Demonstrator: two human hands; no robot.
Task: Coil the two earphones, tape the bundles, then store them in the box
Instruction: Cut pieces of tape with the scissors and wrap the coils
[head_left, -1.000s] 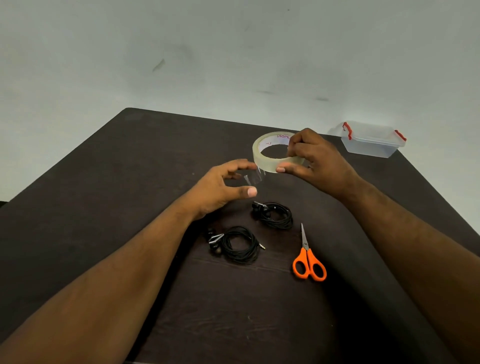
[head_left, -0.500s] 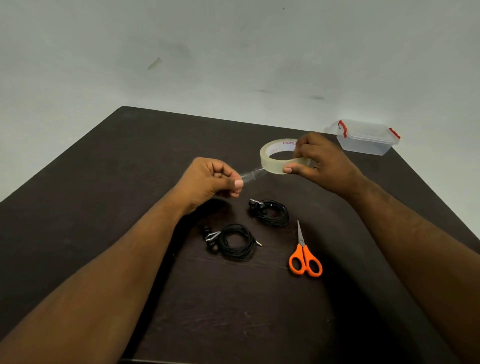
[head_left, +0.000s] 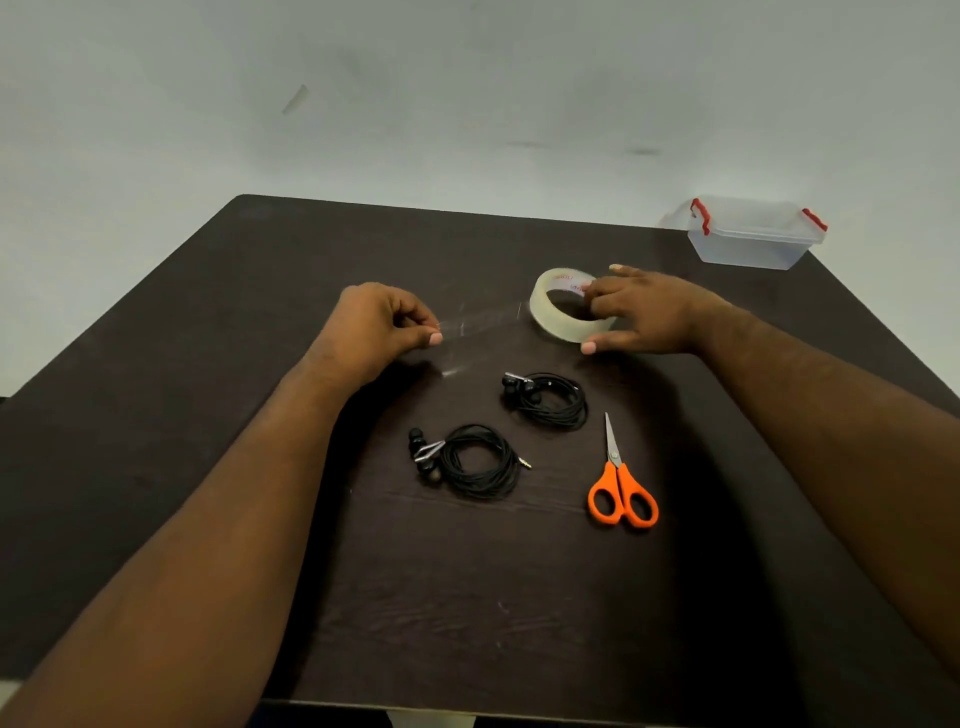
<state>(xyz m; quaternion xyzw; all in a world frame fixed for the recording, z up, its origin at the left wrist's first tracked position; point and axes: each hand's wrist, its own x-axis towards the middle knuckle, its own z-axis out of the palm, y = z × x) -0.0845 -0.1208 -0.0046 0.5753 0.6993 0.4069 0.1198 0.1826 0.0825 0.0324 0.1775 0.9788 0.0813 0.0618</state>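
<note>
We work over a dark table (head_left: 208, 415), with the clear lidded box (head_left: 753, 241) closed at its far right corner, well apart from everything else. Our right hand (head_left: 649, 312) grasps the tape roll (head_left: 566, 312) right of centre, while our left hand (head_left: 374, 327) pinches the free end of a clear tape strip (head_left: 483, 322) stretched leftward between roll and fingers. Nearer us lie the two earphones, already coiled and untaped: one bundle (head_left: 545, 402) just beneath the roll, the other bundle (head_left: 472, 462) nearer and to its left. The orange scissors (head_left: 621, 483) rest to their right. We judge the taping step has begun; next the strip needs cutting, which calls for freeing a hand for the scissors.
</note>
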